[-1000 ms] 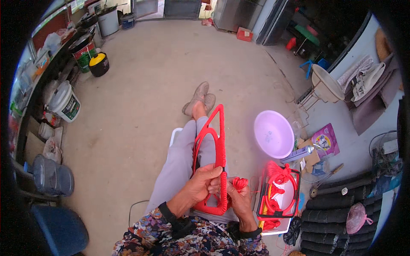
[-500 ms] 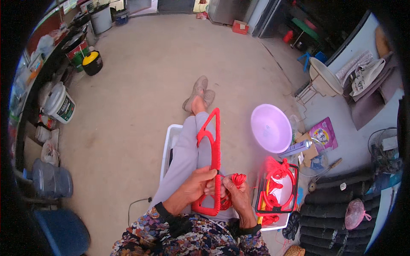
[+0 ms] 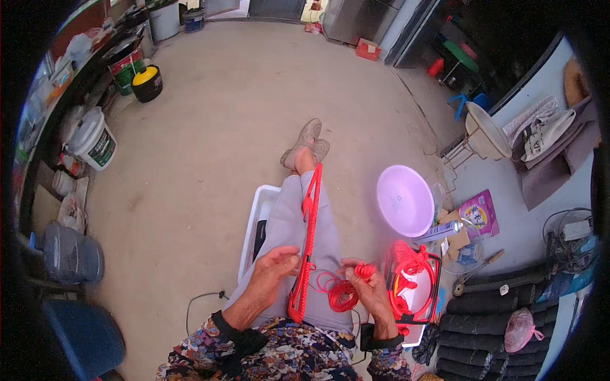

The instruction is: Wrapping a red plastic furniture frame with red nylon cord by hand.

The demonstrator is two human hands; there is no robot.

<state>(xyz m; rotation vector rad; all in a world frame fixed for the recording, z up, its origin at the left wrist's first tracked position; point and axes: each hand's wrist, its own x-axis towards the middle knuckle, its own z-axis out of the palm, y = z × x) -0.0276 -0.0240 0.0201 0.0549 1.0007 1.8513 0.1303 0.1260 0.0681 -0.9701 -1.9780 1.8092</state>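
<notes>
A long frame wrapped in red cord [image 3: 309, 235] rests on my lap, seen nearly edge-on between my hands. Just left of it is my left hand [image 3: 270, 279], its fingers stretched out and holding nothing. My right hand [image 3: 373, 295] is closed round a small bundle of red cord [image 3: 365, 272], right of the frame. From there thin cord loops toward the frame, and a loose coil of red cord [image 3: 343, 296] hangs beside the right hand, over my thigh.
On my right stands a white box with a black rack and red cord pieces [image 3: 413, 279]. A lilac basin [image 3: 405, 200], a spray can [image 3: 438, 231] and rolled black padding [image 3: 502, 317] lie around it. A white tray [image 3: 257, 216] is left of my legs.
My left hand has let go of the red frame and moved left. The frame has turned edge-on. My right hand has moved right with the cord, and loops now show between.
</notes>
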